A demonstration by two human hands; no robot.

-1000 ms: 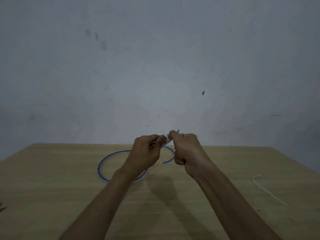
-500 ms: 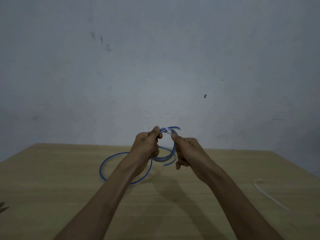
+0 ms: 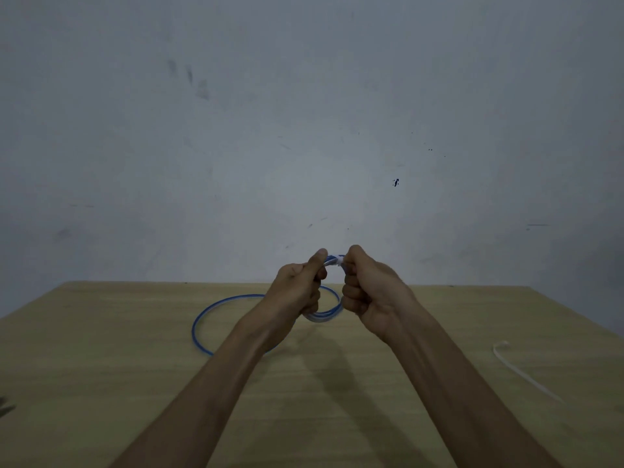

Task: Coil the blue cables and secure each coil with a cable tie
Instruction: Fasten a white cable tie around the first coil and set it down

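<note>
Since 0.5 s ago: right hand (image 3: 371, 292) has curled into a tighter fist and come up to the top of the small coil (image 3: 324, 315); the gap between the hands is narrower.

Left to right: a thin, glossy blue cable loop (image 3: 199, 325), roughly round, lies flat on the pale wood-grain table (image 3: 101, 349), left of centre and towards the far edge; it runs behind the left forearm, and whether it joins the coil cannot be told. Left hand (image 3: 297, 285), thumb up, pinches the coil's top. The coil, a few blue turns, hangs upright between the hands above the table. A white cable tie (image 3: 334, 260) wraps its top. The right hand's fingers grip just right of the tie. A spare white tie (image 3: 520, 369), a flat curved strip, lies near right. Behind stands a matt grey, scuffed wall (image 3: 304, 130).
</note>
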